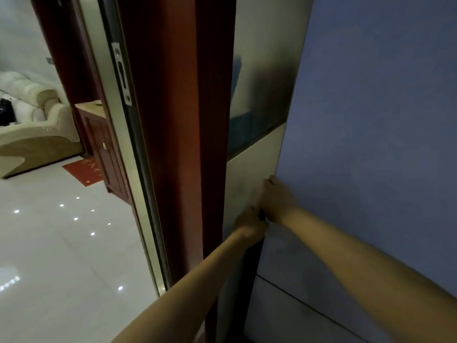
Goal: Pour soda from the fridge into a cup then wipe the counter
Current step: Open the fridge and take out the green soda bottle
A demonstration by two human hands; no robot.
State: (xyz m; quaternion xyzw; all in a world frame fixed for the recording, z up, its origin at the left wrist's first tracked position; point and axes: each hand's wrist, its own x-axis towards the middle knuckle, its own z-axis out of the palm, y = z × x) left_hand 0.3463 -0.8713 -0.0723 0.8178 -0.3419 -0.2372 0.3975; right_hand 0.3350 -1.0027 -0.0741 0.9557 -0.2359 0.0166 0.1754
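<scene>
1. The tall blue-grey matte fridge door (371, 120) fills the frame's right side.
2. Its left edge, centre-right, is gripped by the right hand (278, 199), fingers curled round it.
3. Just below, the left hand (249, 224) is curled at the same edge; what's gripped can't be told.

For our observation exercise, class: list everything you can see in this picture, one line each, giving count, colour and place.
fridge door: one, blue-grey, right half, seam low down
wooden door frame: one, reddish-brown, centre
metal strike plate: one, silver, on the frame edge
sofa: one, cream, far left room
cabinet: one, dark wood, beyond the doorway
mat: one, red, on the floor by the cabinet
floor: white glossy tiles, lower left
left hand: one, at the fridge door's left edge
right hand: one, gripping that edge just above
</scene>
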